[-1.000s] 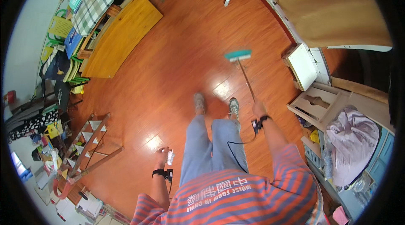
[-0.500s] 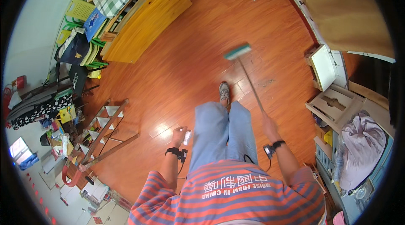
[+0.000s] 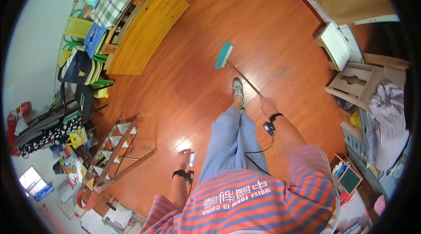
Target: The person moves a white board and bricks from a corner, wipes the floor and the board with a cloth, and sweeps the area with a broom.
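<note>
My right hand [image 3: 268,106] is closed around the top of the thin handle of a broom [image 3: 224,55]. The broom's teal head with pale bristles is over the wooden floor, up and left of the hand, and the handle slants between them. Low on my left side, my left hand [image 3: 183,158] is closed at a small white thing [image 3: 192,159], perhaps a crumpled tissue or wrapper; its kind is unclear. One grey shoe [image 3: 237,88] is out in front, just below the broom head.
A yellow wooden cabinet [image 3: 151,32] with a checked cloth stands at far left. A wooden ladder-like frame [image 3: 118,144] is on the left, near a cluttered bench. To the right are a white-topped stool [image 3: 334,45], a pale wooden piece [image 3: 351,82] and a draped lilac cloth [image 3: 388,124].
My right hand has moved forward and slightly left. The broom head has swung left and turned from nearly crosswise to upright. My left hand is slightly lower in view, with the white thing.
</note>
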The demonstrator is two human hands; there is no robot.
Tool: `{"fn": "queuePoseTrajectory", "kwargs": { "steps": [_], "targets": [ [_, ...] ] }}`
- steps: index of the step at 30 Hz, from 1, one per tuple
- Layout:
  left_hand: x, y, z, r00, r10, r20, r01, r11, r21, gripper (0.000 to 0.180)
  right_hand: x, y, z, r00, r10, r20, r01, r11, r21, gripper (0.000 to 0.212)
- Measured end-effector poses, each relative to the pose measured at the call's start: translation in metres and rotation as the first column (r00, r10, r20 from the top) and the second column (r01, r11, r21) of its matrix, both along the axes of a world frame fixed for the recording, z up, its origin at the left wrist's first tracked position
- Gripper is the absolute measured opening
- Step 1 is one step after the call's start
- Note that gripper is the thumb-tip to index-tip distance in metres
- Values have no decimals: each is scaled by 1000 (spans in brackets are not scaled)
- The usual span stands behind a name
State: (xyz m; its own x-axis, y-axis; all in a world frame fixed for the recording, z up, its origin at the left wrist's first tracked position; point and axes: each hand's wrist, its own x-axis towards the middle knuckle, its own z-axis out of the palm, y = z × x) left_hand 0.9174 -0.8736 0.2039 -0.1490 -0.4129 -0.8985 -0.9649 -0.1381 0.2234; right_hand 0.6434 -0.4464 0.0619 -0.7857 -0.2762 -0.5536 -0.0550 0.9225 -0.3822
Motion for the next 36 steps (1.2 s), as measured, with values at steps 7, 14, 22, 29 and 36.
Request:
{"fn": "queuePoseTrajectory", "kwargs": {
  "steps": [7, 14, 22, 29, 36],
  "targets": [
    [-33, -30, -17, 986, -165, 28, 164, 986, 14, 34, 28, 72, 145, 973, -103, 206, 9, 910, 414, 44],
    [-158, -103, -36, 875, -483, 34, 484, 872, -71, 28, -100, 27, 82, 910, -414, 22, 389, 873, 295, 30],
    [-383, -98, 32, 903, -391, -179, 405, 913, 45, 27, -62, 55, 29, 604, -789, 110, 710, 595, 376, 46],
    [-464, -66, -13, 588, -808, -35, 809, 588, 7, 34, 76, 35, 71, 373, -922, 105, 795, 376, 477, 37],
    [-493, 0, 11, 444, -896, 9, 894, 443, 68, 33, 98, 10, 147, 328, -943, 55, 845, 318, 431, 33]
  ]
}}
